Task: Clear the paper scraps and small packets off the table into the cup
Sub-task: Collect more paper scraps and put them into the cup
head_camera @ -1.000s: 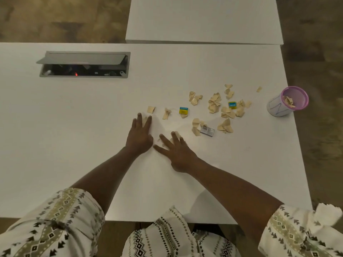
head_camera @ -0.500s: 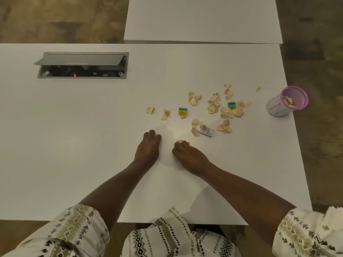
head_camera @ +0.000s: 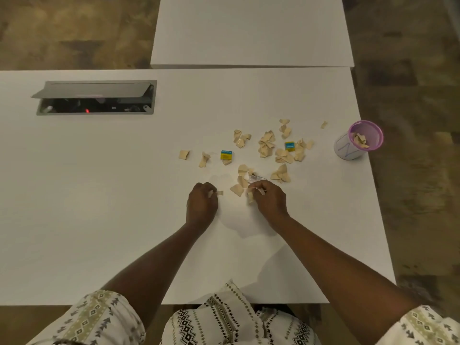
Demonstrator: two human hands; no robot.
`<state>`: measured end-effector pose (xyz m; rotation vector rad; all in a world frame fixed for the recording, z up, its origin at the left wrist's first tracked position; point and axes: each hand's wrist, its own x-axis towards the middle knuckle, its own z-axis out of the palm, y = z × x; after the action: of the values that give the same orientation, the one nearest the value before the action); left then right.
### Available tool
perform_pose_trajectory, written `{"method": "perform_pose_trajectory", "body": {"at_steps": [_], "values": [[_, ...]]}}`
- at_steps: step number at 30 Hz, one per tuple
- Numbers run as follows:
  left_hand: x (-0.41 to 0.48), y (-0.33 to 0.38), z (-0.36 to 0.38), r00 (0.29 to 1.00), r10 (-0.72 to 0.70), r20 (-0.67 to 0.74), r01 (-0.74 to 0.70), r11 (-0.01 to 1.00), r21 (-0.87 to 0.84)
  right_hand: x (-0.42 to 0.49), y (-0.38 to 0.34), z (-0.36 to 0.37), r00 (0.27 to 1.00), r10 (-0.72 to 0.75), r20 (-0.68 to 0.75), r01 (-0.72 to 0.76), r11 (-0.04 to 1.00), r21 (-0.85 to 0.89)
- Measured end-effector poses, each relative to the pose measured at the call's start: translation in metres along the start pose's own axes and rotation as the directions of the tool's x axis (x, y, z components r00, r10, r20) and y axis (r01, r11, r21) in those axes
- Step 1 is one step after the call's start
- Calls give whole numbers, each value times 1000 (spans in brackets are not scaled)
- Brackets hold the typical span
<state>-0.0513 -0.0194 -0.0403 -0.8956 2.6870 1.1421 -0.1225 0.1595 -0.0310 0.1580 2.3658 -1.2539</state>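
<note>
White laminate table [head_camera: 99, 220] carries the whole work area; a second white table [head_camera: 251, 31] abuts its far edge. Grey cable hatch [head_camera: 95, 97] sits far left w/ lid raised, red indicator lit inside.

Left hand [head_camera: 201, 202]: fingers curled in, pinching a small tan scrap [head_camera: 216, 193] that sticks out toward the right hand. Right hand [head_camera: 270, 201]: fingers curled narrow, gripping tan paper bits [head_camera: 250, 196] at the fingertips. Both hands rest low on the table, near each other but apart. Cannot tell whether either hand holds more inside the palm.

Loose scraps [head_camera: 267, 145] lie scattered beyond the hands, densest toward the right. One larger scrap [head_camera: 237, 189] lies between the hands, just beside the right fingers. Two blue-and-yellow packets: one [head_camera: 226, 155] mid-scatter, one [head_camera: 289, 146] further right among scraps. A clear/silver packet [head_camera: 256, 177] lies just beyond the right hand. Two stray scraps [head_camera: 184, 154] lie at the left end of the scatter.

Cup [head_camera: 348, 151]: white w/ purple rim, upright near the right table edge, well apart from both hands. Some tan scraps already inside.

Patterned sleeves [head_camera: 99, 317] and garment visible at bottom edge.
</note>
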Motion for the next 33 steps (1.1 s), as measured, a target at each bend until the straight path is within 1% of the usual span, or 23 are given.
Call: {"method": "perform_pose_trajectory", "body": {"at_steps": [2,5,8,11,17,20,22,24,26,28,33], "values": [[0,14,9,998,-60,-11,59,996,-69,0,2,-13,998,56,-10,-55,993,106],[-2,41,22,994,-106,-9,103,980,-169,3,2,-36,993,115,-38,-103,968,230],[-3,77,38,989,-148,11,146,958,-248,9,1,-66,989,125,-78,-98,954,283],[0,119,55,980,-184,76,199,907,-371,18,2,-100,984,119,-129,-72,944,323],[10,221,88,971,-126,204,214,841,-498,50,8,-181,951,119,-284,-27,951,308],[20,272,102,954,-77,290,228,813,-536,71,12,-217,913,174,-370,-56,949,309],[28,306,112,951,-48,306,213,817,-536,86,13,-239,878,232,-418,-95,942,323],[37,334,120,949,-29,315,195,839,-509,100,11,-257,860,250,-445,-111,942,316],[46,356,129,930,-17,366,204,854,-479,111,9,-270,859,231,-456,-113,956,271],[52,369,135,900,-25,435,244,857,-453,120,6,-278,871,216,-441,-126,966,225],[59,381,137,796,0,605,349,817,-460,133,2,-285,925,241,-295,-181,959,216]]}}
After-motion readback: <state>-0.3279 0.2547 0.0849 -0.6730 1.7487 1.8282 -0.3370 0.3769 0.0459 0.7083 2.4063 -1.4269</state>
